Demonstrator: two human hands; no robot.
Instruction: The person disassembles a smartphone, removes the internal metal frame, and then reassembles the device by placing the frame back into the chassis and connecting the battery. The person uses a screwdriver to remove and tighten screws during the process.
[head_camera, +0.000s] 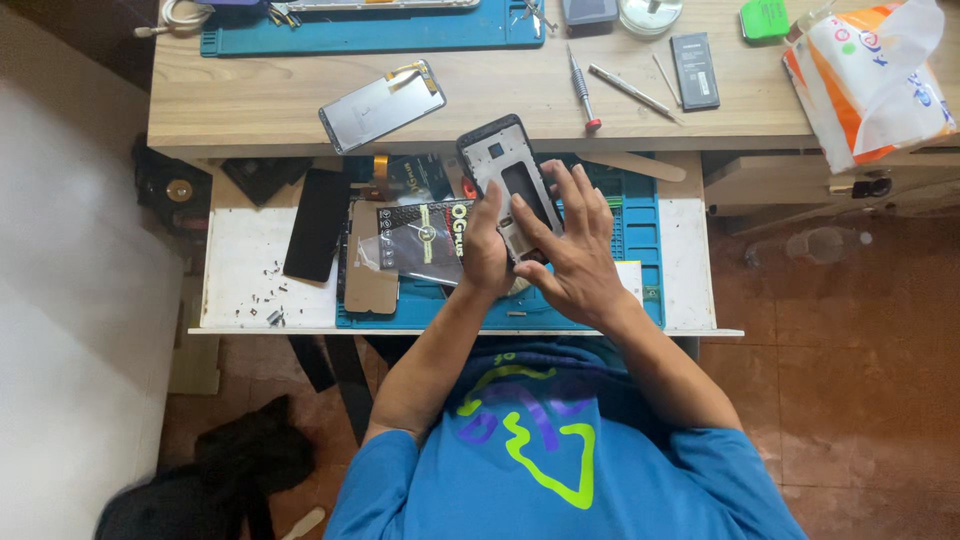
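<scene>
Here the left hand is wrapped around the lower edge of a phone frame, a grey middle housing with a dark rim and a long dark opening down its centre, held up and tilted a little above the surface. The right hand lies over the frame's lower right side with its fingers spread and laid flat against it, the thumb pressing on the inner face beside the left thumb. Both hands touch the frame and each other.

Under the hands lies a blue work mat, and just to the left hand's side sits a dark packet with a shiny wrapper on a piece of brown card. Further out on that side lies a black phone panel, with small screws scattered near it.

Beyond the hands, on the upper wooden surface, rests a detached screen with a yellow flex strip. Beyond the right hand lie a red-tipped screwdriver, metal tweezers and a flat dark battery. Well out past the right hand is an orange and white tissue pack. A second blue mat lies at the far edge.
</scene>
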